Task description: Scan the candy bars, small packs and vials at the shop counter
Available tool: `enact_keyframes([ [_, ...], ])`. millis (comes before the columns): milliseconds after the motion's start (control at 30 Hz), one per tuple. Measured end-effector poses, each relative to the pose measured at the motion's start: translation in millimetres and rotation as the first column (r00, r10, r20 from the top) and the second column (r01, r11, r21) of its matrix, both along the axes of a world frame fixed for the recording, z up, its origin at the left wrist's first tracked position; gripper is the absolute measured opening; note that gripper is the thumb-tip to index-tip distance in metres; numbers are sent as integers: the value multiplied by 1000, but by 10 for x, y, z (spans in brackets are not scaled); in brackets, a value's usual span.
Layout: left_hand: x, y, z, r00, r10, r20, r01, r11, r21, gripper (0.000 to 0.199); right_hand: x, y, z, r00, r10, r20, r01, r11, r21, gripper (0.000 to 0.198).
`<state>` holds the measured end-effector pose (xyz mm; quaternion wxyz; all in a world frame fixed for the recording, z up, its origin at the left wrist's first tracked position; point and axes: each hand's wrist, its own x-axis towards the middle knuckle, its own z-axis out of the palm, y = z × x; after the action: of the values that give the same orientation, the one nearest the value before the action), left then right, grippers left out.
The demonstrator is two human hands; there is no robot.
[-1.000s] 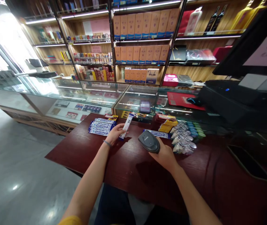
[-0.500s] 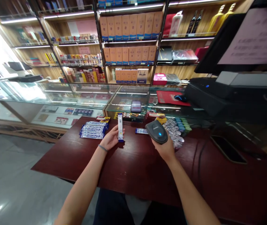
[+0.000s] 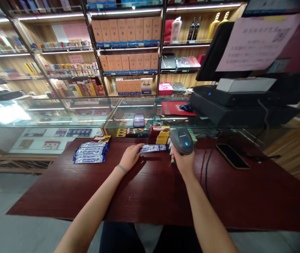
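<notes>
My left hand (image 3: 131, 156) is closed on the left end of a slim blue-and-white packet (image 3: 151, 148). This packet lies sideways, low at the table's back, and its right end meets or overlaps another blue-and-white packet (image 3: 163, 147). Wrapped round the handle of a dark grey barcode scanner (image 3: 182, 141), my right hand (image 3: 183, 163) holds it up with its blue light showing. The scanner and hand hide most of a group of small items behind them. Left of my left hand, several similar packets (image 3: 90, 153) lie in an overlapping pile.
A stack of red-and-yellow packs (image 3: 159, 135) stands behind the packets, against the glass counter (image 3: 128, 105). On the dark red table (image 3: 150, 196), a phone (image 3: 233, 156) and a black cable (image 3: 208, 168) lie to the right. A monitor (image 3: 215, 52) rises at the back right.
My left hand has moved right and turned the packet from upright to sideways beside the other one. The scanner has shifted slightly right, and the view has swung right.
</notes>
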<state>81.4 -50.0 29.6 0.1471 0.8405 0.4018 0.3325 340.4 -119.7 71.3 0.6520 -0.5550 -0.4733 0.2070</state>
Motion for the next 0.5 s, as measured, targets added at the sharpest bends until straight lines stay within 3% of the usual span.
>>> enact_keyframes([
  [133, 265, 94, -87, 995, -39, -92, 40, 999, 8, 40, 15, -1, 79, 986, -54, -157, 51, 998, -19, 58],
  [267, 496, 162, -160, 987, -67, -145, 71, 997, 26, 35, 39, 10, 139, 981, -107, -161, 113, 993, 26, 38],
  [500, 614, 242, -274, 985, -17, -170, 29, 997, 69, 41, 84, -11, 163, 982, -44, -186, 53, 998, 39, 38],
])
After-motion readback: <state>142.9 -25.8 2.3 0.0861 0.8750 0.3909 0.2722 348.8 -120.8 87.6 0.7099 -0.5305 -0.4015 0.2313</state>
